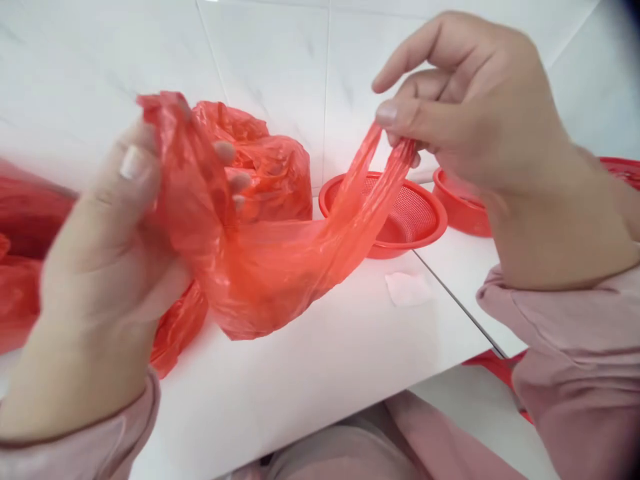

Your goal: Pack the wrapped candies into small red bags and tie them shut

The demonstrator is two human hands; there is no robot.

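Note:
A thin red plastic bag (280,267) hangs stretched between my two hands, above the white counter. My left hand (110,220) grips its bunched end, thumb in front, with several fingertips showing behind the film. On the other side my right hand (450,100) pinches the bag's two gathered strips between thumb and fingers, the index finger raised off it. The bag sags in the middle and looks flat, with nothing visible inside. Part of a red strainer basket (425,213) shows behind the strips.
Filled-looking red plastic bags (280,173) stand against the tiled wall (270,53), with more red plastic (20,293) at far left. A red basin (465,207) sits right of the strainer. A small white piece (407,289) lies on the counter (300,393), near a dark seam.

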